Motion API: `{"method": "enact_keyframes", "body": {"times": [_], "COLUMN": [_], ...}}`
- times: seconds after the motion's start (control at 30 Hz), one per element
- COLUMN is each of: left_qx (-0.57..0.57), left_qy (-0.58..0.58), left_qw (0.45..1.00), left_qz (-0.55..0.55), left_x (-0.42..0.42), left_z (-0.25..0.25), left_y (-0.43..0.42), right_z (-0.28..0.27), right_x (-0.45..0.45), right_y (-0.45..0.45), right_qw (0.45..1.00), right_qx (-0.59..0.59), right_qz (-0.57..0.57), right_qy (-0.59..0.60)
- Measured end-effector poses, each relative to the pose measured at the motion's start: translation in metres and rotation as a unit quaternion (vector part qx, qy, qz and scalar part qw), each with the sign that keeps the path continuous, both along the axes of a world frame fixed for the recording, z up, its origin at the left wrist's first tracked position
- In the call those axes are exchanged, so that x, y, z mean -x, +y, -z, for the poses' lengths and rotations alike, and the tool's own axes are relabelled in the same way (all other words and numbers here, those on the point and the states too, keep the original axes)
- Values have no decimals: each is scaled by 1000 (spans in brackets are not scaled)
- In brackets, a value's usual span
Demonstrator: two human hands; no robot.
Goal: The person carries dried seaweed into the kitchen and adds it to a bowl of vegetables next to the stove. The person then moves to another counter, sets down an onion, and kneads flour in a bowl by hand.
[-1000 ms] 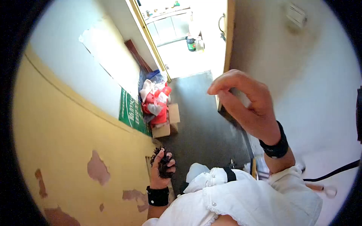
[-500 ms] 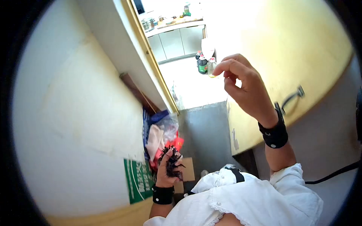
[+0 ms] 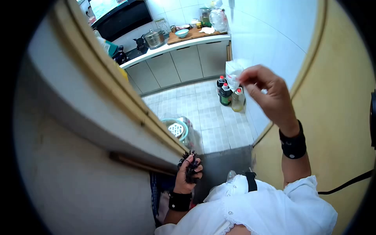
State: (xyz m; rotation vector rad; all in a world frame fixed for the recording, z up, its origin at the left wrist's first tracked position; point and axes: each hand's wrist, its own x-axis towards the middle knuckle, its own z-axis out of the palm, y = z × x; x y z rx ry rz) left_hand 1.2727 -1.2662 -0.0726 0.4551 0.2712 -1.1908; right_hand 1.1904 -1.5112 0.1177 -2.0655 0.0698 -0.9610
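My left hand (image 3: 184, 181) is closed around a bunch of dark, spiky, frayed strips (image 3: 190, 166); what they are made of I cannot make out. It is low, near the door frame. My right hand (image 3: 270, 94) is raised in the doorway with its fingers loosely bent and the thumb apart from them. Nothing shows in it. Behind its fingertips is a white plastic bag (image 3: 233, 71), beside several red-capped bottles (image 3: 225, 96) on the floor.
Yellowish door frame (image 3: 135, 111) on the left, open door (image 3: 340, 129) on the right. Beyond, a tiled floor (image 3: 213, 129) holds a blue basin (image 3: 184, 122). A counter (image 3: 156, 51) carries a steel pot (image 3: 153, 38), a cutting board (image 3: 197, 34) and a bowl (image 3: 182, 33).
The view has moved forward to the doorway and now shows more of the kitchen. My left hand still grips the dark bunch; my right hand stays raised.
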Motion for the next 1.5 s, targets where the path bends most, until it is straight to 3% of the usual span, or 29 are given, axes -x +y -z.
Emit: {"method": "enact_keyframes", "body": {"times": [0.17, 0.37, 0.43, 0.53, 0.67, 0.73, 0.9, 1.0, 1.1, 1.27, 1.43, 1.47, 1.5], "left_qx": [-41, 7, -28, -21, -27, -33, -35, -32, -44, -30, -7, -7, -3], "left_qy": [-2, -9, -34, -31, -26, -37, -50, -13, 2, 7, 2, 4, 5], "left_qw": [999, 997, 994, 991, 987, 980, 962, 949, 935, 912, 892, 890, 889], "left_qz": [-22, -76, -98, -131, -156, -195, -268, -315, -352, -410, -452, -457, -459], "left_x": [-66, -252, -315, -407, -509, -557, -653, -701, -743, -812, -898, -912, -931], "left_z": [12, 32, 33, 22, 57, 27, 24, 56, 41, 62, 32, 71, 53], "left_y": [-119, -215, -247, -268, -273, -289, -315, -317, -335, -312, -278, -255, -242], "right_z": [30, 59, 66, 75, 115, 84, 91, 118, 116, 132, 94, 134, 115], "right_x": [-96, -305, -357, -436, -515, -554, -655, -743, -837, -960, -1072, -1090, -1112], "right_y": [-103, -187, -224, -270, -324, -358, -422, -418, -408, -348, -308, -291, -283], "right_qw": [993, 982, 981, 979, 978, 972, 960, 950, 926, 880, 865, 868, 873], "right_qx": [13, 68, 41, 26, 80, 115, 139, 155, 144, 164, 193, 193, 195], "right_qz": [-114, -174, -178, -159, -119, -102, -139, -201, -307, -431, -456, -451, -442], "right_qy": [21, 22, 63, 128, 149, 180, 198, 184, 169, 115, 81, 77, 73]}}
